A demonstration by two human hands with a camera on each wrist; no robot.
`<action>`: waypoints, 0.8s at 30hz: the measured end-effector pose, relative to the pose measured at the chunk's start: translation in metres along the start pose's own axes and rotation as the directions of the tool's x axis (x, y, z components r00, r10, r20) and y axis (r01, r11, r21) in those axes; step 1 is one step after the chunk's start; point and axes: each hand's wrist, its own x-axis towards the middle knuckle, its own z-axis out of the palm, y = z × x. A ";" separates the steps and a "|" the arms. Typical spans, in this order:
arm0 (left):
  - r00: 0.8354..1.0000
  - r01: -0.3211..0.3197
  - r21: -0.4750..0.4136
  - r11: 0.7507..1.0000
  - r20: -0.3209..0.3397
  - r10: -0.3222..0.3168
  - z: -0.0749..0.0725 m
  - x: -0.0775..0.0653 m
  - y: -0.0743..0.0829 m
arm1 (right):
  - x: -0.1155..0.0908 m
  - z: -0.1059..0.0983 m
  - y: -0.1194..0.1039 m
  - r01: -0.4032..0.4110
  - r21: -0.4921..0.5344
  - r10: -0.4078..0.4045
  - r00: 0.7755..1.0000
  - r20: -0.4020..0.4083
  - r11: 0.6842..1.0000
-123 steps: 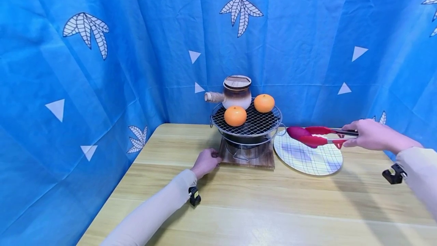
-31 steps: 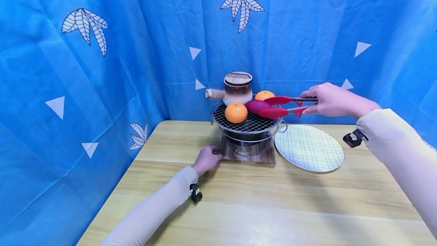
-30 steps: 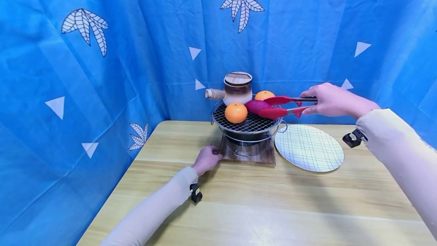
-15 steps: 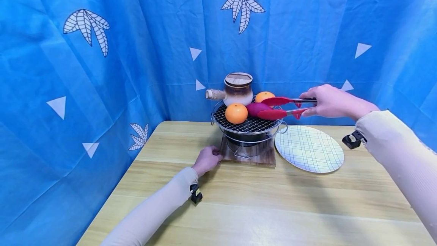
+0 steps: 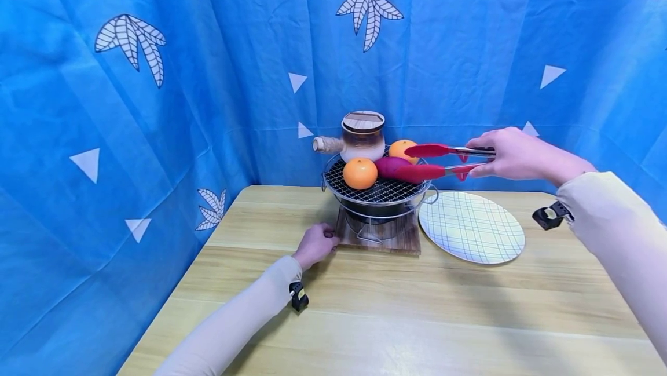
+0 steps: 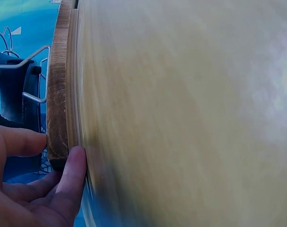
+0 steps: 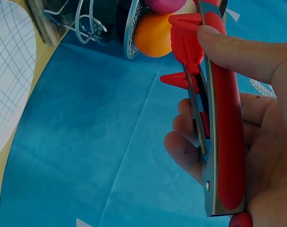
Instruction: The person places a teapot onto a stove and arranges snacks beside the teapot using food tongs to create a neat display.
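Observation:
On the wire grill (image 5: 388, 192) lies a purple sweet potato (image 5: 389, 166) between two mandarins, one in front (image 5: 359, 174) and one behind (image 5: 403, 149). My right hand (image 5: 526, 154) grips red-tipped tongs (image 5: 452, 167), also seen along the palm in the right wrist view. The tong heads are spread; the lower one overlaps the sweet potato's right end in the head view, and I cannot tell whether it touches. My left hand (image 5: 315, 245) pinches the corner of the dark wooden board (image 6: 58, 90) under the grill, thumb on one face and a finger on the other.
A small lidded clay pot (image 5: 363, 138) with a rope-wrapped side handle stands at the grill's back. Right of the stove, a round checked plate (image 5: 471, 228) lies on the wooden table (image 5: 365, 312). A blue curtain (image 5: 458, 63) hangs close behind.
My right hand has carried the sweet potato in the tongs from above the plate to the grill. The tongs have since spread and drawn slightly right. My left hand stays at the board.

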 end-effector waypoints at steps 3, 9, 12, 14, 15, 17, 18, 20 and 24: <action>1.000 -0.001 0.008 1.000 -0.003 0.001 0.000 0.000 0.000 | -0.006 -0.003 0.006 -0.023 0.017 0.023 1.000 -0.004 1.000; 1.000 -0.003 0.010 1.000 0.003 0.003 0.001 0.001 0.000 | -0.018 -0.006 0.020 -0.081 0.025 0.081 0.997 -0.009 0.996; 1.000 0.010 0.009 1.000 0.001 -0.010 0.001 0.000 0.000 | -0.024 -0.006 0.026 -0.095 0.023 0.095 0.995 -0.007 0.995; 1.000 0.013 0.011 1.000 -0.001 -0.013 0.001 0.000 0.000 | -0.028 -0.006 0.030 -0.099 0.021 0.099 0.995 -0.006 0.995; 1.000 0.017 0.011 1.000 -0.001 -0.017 0.001 0.000 0.000 | -0.030 -0.006 0.032 -0.107 0.019 0.107 0.994 -0.005 0.994; 1.000 0.017 0.007 1.000 0.000 -0.017 0.000 0.000 0.000 | -0.035 -0.006 0.036 -0.117 0.015 0.117 0.993 -0.007 0.993; 1.000 0.016 0.005 1.000 0.000 -0.016 0.001 0.000 0.000 | -0.037 -0.006 0.038 -0.126 0.014 0.126 0.992 -0.005 0.992; 1.000 0.012 0.002 1.000 0.001 -0.012 0.001 0.001 0.000 | -0.042 -0.004 0.042 -0.144 0.019 0.145 0.990 -0.001 0.989; 1.000 0.009 0.010 1.000 0.000 -0.009 0.002 0.002 0.000 | -0.052 0.000 0.053 -0.168 0.025 0.168 0.986 0.001 0.985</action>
